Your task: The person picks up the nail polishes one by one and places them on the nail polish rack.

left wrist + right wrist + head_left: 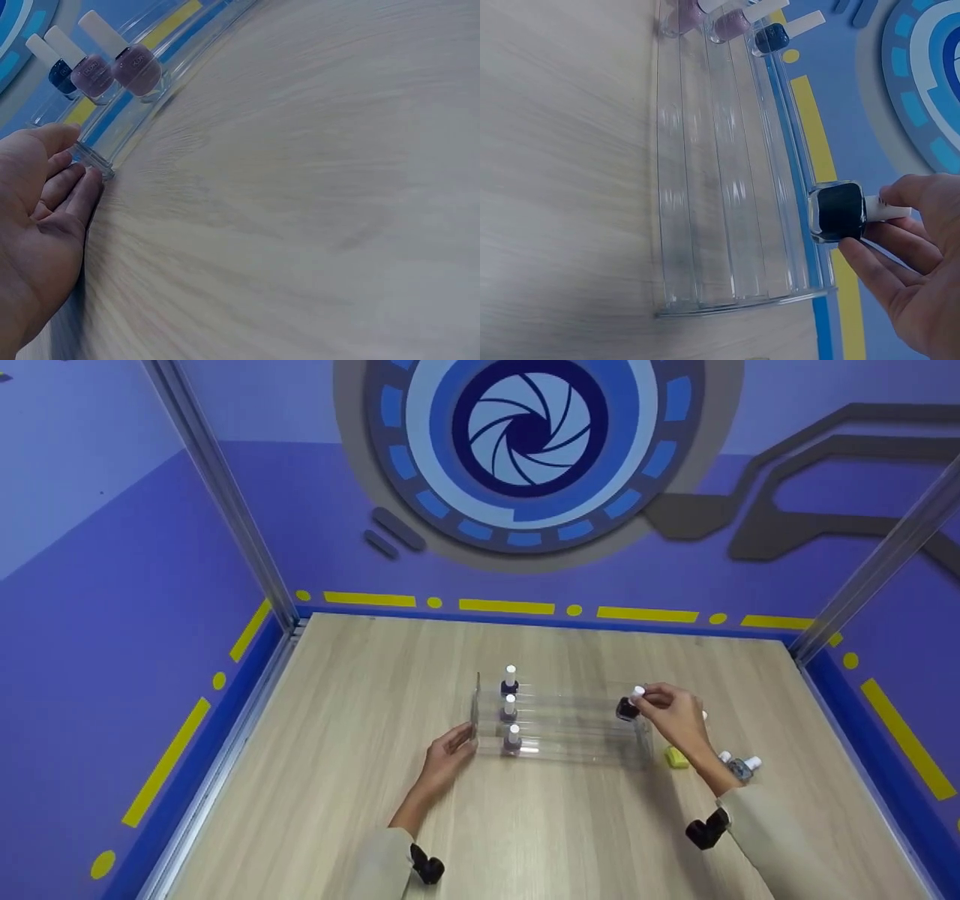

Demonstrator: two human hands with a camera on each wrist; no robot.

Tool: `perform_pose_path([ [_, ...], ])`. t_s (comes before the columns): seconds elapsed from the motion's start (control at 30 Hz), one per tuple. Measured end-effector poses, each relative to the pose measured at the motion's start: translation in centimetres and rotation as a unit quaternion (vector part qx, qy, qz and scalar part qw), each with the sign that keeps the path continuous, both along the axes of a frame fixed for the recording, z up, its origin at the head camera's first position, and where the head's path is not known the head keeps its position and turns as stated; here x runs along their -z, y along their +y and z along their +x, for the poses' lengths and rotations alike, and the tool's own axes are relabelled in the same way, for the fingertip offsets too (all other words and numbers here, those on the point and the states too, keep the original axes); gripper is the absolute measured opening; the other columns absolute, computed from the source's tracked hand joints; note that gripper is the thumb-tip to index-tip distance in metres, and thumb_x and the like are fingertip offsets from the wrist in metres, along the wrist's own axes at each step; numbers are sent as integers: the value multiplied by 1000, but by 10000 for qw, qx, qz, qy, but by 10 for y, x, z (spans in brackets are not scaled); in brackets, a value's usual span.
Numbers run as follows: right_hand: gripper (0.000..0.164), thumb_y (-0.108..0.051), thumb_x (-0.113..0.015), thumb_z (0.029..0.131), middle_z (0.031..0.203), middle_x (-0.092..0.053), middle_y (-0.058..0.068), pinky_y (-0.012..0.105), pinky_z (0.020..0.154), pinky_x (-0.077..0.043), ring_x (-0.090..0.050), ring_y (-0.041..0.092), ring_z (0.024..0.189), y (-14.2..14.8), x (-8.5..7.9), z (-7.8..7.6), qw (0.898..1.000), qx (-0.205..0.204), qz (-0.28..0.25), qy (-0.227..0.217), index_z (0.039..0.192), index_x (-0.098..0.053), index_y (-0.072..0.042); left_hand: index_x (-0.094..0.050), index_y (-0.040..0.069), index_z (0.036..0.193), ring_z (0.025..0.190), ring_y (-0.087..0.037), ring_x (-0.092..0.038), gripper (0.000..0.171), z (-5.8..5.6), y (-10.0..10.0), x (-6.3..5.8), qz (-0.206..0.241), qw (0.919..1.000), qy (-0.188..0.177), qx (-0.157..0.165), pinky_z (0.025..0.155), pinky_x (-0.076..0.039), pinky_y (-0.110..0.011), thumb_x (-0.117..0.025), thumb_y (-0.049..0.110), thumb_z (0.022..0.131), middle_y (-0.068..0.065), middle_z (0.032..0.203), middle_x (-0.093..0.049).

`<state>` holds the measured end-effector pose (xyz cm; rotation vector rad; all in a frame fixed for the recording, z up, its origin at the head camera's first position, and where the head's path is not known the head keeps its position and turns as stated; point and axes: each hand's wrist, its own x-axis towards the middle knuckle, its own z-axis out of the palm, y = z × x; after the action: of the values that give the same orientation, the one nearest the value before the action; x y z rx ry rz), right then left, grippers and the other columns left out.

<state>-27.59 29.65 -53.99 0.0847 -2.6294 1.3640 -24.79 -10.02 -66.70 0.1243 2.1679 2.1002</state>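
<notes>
blue-violet printed panels along the far, left and right edges of the desk; desk top pale, wood-grained.

clear three-tier rack on the desk, about midway between left and right edges, its length running roughly along the far edge.

right hand at the rack's right end. grip drawn in to a pinch, thumb and fingers on the white cap of a dark polish bottle. that bottle at the rear tier, near the right end; cannot tell if it touches the rack.

left hand touching the rack's left end. grip loose, fingers relaxed and partly bent, thumb apart from fingertips.

three bottles near the rack's left end, one per tier, caps up: dark blue bottle at back, two mauve bottles in front of it.

toward the desk's right edge, by the right forearm: grey-blue bottle, another white cap just beside it.

yellow object between rack and forearm, too small to identify.
</notes>
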Motion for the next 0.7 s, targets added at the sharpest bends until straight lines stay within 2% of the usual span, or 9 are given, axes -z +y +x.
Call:
perform_pose_path([
  [0.13,21,-12,-76,92,99,-78,22,3,67,-52,-67,-10,77,-4,-1,-4,9999,57,75,145,106,-74,3,-44,-8,149,147,-42,-42,53,1,0,-1,-5,10000,3,-2,124,-39,-46,-58,16,105,-28,154,-47],
  [0.37,18,-8,-78,90,98,-78,23,1,63,-48,-58,-21,72,-11,-3,-10,9993,179,107,299,104,-76,3,-41,-6,151,150,-40,-38,56,-1,-2,1,112,9998,22,142,123,-40,-37,-60,19,104,-27,157,-43],
  [0.57,20,-9,-79,89,97,-78,24,2,62,-47,-58,-21,71,-17,0,-16,9988,290,3,389,103,-76,4,-44,-4,150,149,-39,-41,54,0,-1,1,11,10000,-16,95,124,-39,-40,-60,20,104,-25,156,-46],
  [0.7,19,-5,-78,88,98,-77,26,3,62,-50,-60,-18,72,-20,2,-20,9986,261,-250,380,103,-75,6,-44,-4,150,148,-39,-42,55,1,-2,1,-21,10000,1,80,123,-40,-41,-60,20,104,-25,156,-46],
])
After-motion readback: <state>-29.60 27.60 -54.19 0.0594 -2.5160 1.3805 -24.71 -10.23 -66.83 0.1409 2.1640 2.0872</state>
